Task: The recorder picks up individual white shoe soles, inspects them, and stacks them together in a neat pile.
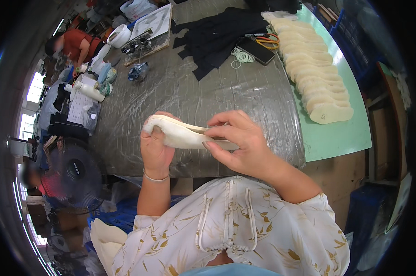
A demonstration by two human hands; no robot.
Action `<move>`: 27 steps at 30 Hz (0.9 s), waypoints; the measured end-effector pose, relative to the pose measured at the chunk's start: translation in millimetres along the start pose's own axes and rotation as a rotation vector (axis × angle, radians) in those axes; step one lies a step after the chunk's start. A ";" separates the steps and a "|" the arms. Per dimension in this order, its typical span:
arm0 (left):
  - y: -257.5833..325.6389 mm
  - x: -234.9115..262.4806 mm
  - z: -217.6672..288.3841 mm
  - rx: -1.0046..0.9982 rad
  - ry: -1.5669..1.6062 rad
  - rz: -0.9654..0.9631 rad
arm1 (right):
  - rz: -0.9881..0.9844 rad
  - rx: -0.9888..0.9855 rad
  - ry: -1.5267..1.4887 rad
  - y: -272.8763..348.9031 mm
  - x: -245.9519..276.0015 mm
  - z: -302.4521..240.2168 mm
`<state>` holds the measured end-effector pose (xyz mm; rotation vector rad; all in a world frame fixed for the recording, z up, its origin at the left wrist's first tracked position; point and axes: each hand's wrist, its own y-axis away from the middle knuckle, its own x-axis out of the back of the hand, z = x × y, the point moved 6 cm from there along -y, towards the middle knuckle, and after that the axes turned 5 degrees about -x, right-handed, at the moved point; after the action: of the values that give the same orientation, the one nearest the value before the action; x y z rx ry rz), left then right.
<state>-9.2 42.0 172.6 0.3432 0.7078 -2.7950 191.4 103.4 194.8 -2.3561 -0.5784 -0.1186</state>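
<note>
Between my two hands, above the near part of the table, is a cream shoe insole (pixel 182 137) with a soft, fluffy white side. Its layers stand slightly apart along the upper edge; whether this is one insole or two together I cannot tell. My left hand (pixel 156 145) is closed round its left end, thumb on the fluffy face. At the other end, the thumb and fingers of my right hand (pixel 240 141) pinch it by the edges. To the right, a long row of overlapping cream insoles (pixel 316 78) lies on a green board (pixel 341 135).
The table (pixel 125 101) has a plastic-covered grey top. Black cloth (pixel 217 34), a phone (pixel 256 50), pale rubber bands (pixel 241 56) and orange-handled scissors (pixel 268 42) lie at the back. A fan (pixel 74 170) stands left. Another person (pixel 79 46) works at far left.
</note>
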 end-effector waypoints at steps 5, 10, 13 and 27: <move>0.0 0.8 -2.9 -0.023 -0.011 0.023 | 0.012 0.013 0.120 5.7 -2.6 5.6; 2.3 2.1 -3.4 -0.021 0.010 0.042 | 0.006 0.028 0.134 5.8 -5.6 6.5; 5.8 6.4 -8.0 -0.031 0.000 0.104 | 0.029 0.056 0.137 6.0 -9.2 7.1; 8.4 9.5 -22.2 -0.048 0.114 0.128 | 0.172 0.071 0.099 6.1 -13.6 15.3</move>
<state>-12.1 44.0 147.3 0.5233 0.7494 -2.6503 180.8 104.3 176.3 -2.3053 -0.3258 -0.1331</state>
